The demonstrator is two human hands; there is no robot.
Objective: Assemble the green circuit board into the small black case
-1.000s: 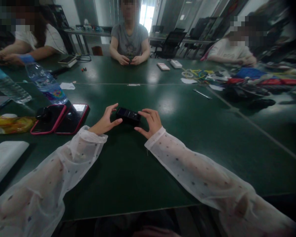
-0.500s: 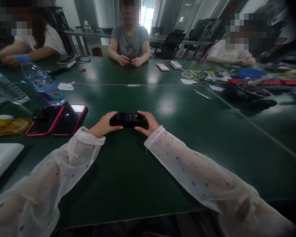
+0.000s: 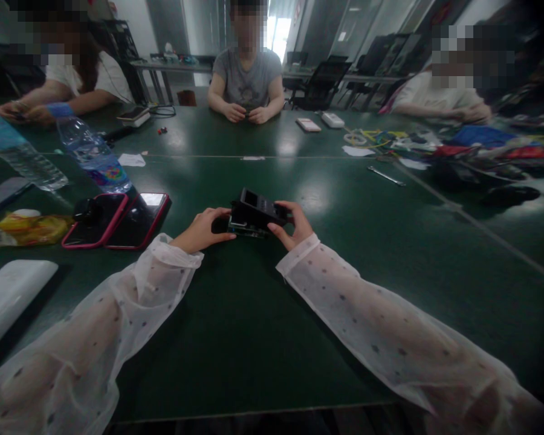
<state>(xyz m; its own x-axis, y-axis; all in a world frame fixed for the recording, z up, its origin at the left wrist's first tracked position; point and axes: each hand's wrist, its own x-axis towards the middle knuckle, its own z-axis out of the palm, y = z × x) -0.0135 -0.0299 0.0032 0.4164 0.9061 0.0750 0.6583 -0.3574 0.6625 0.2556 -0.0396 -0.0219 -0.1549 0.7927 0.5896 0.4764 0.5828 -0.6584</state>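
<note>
A black plastic cover (image 3: 259,209) is tilted up at its left end above a lower part with a circuit board (image 3: 248,230). My right hand (image 3: 298,226) grips the right end of the cover between thumb and fingers. My left hand (image 3: 203,231) closes around the left end of the lower part, thumb at the near side and fingers behind. Green board and small metal parts show in the gap between the two pieces. The fingers' far sides are hidden.
Two phones in red cases (image 3: 138,221) (image 3: 95,221) lie to the left, near a yellow packet (image 3: 34,228) and a white device (image 3: 16,296). Beyond them stand water bottles (image 3: 95,154). A wrench (image 3: 386,176) and a cable heap (image 3: 376,138) are at right. Three people sit around the table.
The black cover has come up at its left end and shifted right with my right hand, exposing the circuit board. The whole view has moved slightly left.
</note>
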